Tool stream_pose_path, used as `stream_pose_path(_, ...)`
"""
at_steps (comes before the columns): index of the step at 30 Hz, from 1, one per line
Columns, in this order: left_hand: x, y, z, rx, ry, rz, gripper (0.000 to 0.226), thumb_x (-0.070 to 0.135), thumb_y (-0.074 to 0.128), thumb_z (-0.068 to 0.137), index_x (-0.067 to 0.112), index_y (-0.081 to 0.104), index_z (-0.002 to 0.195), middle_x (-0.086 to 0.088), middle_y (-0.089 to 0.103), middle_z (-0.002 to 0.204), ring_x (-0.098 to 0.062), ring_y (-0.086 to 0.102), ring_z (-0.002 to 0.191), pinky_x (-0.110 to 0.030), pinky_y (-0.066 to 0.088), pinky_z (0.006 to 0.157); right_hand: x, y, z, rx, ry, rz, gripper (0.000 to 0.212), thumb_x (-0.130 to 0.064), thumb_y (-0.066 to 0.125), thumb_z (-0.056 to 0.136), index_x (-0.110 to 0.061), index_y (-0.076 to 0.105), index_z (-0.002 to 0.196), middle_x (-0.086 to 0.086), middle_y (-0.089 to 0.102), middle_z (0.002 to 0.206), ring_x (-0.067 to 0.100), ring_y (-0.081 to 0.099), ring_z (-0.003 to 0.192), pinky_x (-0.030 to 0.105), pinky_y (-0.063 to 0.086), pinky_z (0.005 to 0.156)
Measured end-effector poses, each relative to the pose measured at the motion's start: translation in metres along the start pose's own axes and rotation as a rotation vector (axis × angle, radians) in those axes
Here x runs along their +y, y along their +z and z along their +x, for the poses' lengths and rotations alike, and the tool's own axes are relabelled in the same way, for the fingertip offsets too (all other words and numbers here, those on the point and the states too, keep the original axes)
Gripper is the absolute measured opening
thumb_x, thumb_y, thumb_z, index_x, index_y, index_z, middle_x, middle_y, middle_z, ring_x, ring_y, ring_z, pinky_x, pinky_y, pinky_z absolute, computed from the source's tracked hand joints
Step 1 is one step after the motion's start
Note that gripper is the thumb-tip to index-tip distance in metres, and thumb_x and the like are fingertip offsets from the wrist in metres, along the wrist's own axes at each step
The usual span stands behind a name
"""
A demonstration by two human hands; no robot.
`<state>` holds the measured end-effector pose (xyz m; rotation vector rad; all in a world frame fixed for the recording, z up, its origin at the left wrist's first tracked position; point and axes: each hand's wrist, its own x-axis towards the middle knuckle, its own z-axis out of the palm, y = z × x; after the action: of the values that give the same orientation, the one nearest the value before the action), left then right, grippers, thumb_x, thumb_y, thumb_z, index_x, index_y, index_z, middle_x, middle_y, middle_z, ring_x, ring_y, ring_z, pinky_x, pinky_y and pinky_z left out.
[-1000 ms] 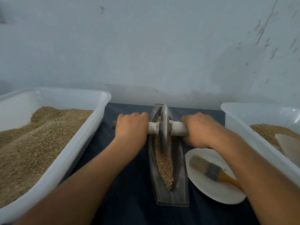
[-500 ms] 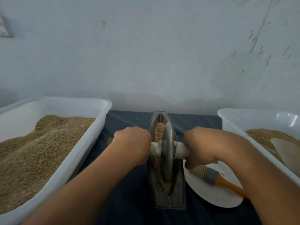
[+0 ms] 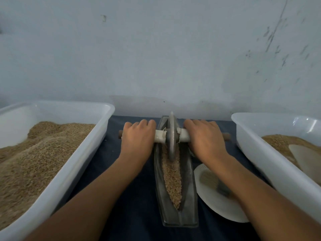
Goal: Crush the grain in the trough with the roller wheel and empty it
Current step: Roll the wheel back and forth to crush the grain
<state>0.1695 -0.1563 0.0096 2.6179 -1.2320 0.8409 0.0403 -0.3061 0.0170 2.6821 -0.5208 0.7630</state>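
Here, mid-frame, I see my left hand (image 3: pixel 137 138) and right hand (image 3: pixel 205 139) clenched around the roller wheel's (image 3: pixel 171 135) axle, wheel at the far end of the grain-filled trough (image 3: pixel 188 173).

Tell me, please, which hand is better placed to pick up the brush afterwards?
Right. The brush lies on the plate just beneath the right hand; the left hand is across the trough.
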Motion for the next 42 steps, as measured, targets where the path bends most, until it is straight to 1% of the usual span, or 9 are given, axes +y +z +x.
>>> stream_pose_path(6,0.001,-0.004,0.002,-0.042,-0.007,-0.006,0.023,0.019,0.062,0.086,0.023,0.041,0.094,0.004,0.056,0.091,-0.018,0.057,0.08,-0.033,0.032,0.072,0.003,-0.006,0.003,-0.174,0.034,0.025,0.023,-0.027,0.066,0.083,-0.025,0.045,0.092,-0.003,0.06,0.086,0.024,0.058,0.078,0.034,0.031,0.061)
stream_pose_path(13,-0.001,-0.036,-0.006,-0.476,-0.011,-0.035,0.027,0.022,0.068,0.083,0.019,0.056,0.107,0.002,0.044,0.08,-0.019,0.045,0.078,-0.037,0.035,0.075,-0.003,-0.049,0.001,-0.636,-0.003,0.006,0.027,-0.034,0.075,0.078,-0.022,0.062,0.099,-0.001,0.062,0.088,0.017,0.06,0.075,0.028,0.044,0.058)
stream_pose_path(17,0.004,-0.061,-0.016,-0.581,0.058,-0.01,0.029,0.02,0.071,0.081,0.017,0.059,0.107,0.003,0.04,0.075,-0.02,0.047,0.077,-0.037,0.039,0.071,-0.013,-0.08,-0.008,-0.805,-0.02,-0.015,0.027,-0.042,0.079,0.075,-0.026,0.064,0.09,-0.005,0.061,0.08,0.01,0.061,0.067,0.023,0.048,0.054)
stream_pose_path(23,0.012,-0.085,-0.022,-0.646,0.119,-0.007,0.022,0.018,0.072,0.079,0.017,0.057,0.095,0.001,0.04,0.073,-0.02,0.048,0.079,-0.038,0.041,0.071,-0.022,-0.104,-0.019,-0.844,-0.111,-0.076,0.025,-0.039,0.077,0.074,-0.027,0.056,0.082,-0.007,0.057,0.075,0.009,0.054,0.058,0.02,0.039,0.047)
stream_pose_path(26,0.01,-0.084,-0.022,-0.717,0.123,-0.023,0.028,0.017,0.075,0.076,0.015,0.047,0.075,0.001,0.043,0.073,-0.02,0.05,0.078,-0.038,0.047,0.075,-0.023,-0.104,-0.018,-0.842,-0.117,-0.069,0.028,-0.036,0.075,0.075,-0.027,0.049,0.069,-0.007,0.053,0.065,0.005,0.049,0.049,0.018,0.035,0.041)
stream_pose_path(29,0.008,-0.073,-0.018,-0.703,0.127,-0.05,0.026,0.018,0.075,0.076,0.016,0.049,0.077,0.001,0.045,0.074,-0.021,0.051,0.076,-0.039,0.049,0.076,-0.02,-0.096,-0.014,-0.853,-0.1,-0.035,0.018,-0.034,0.074,0.076,-0.026,0.059,0.075,-0.006,0.057,0.066,0.003,0.049,0.047,0.015,0.036,0.039)
stream_pose_path(34,0.006,-0.047,-0.012,-0.506,0.073,-0.061,0.029,0.019,0.071,0.08,0.017,0.059,0.106,0.002,0.041,0.074,-0.017,0.045,0.07,-0.038,0.041,0.069,-0.008,-0.058,-0.004,-0.774,-0.029,0.032,0.023,-0.037,0.074,0.08,-0.022,0.066,0.097,-0.002,0.066,0.085,0.015,0.065,0.075,0.033,0.059,0.072)
stream_pose_path(39,0.001,-0.021,-0.003,-0.274,-0.016,-0.05,0.03,0.018,0.067,0.083,0.021,0.04,0.097,0.0,0.053,0.085,-0.021,0.045,0.074,-0.037,0.032,0.072,0.004,-0.019,0.0,-0.297,0.032,0.002,0.029,-0.035,0.071,0.077,-0.03,0.048,0.095,-0.007,0.054,0.079,0.021,0.053,0.07,0.034,0.036,0.057)
stream_pose_path(42,0.0,-0.009,0.001,-0.113,-0.011,-0.033,0.029,0.017,0.064,0.085,0.022,0.039,0.097,0.002,0.059,0.096,-0.02,0.058,0.082,-0.034,0.031,0.071,0.006,-0.003,0.001,-0.03,-0.006,-0.02,0.027,-0.028,0.073,0.076,-0.025,0.054,0.094,-0.005,0.061,0.082,0.024,0.059,0.075,0.033,0.03,0.062)
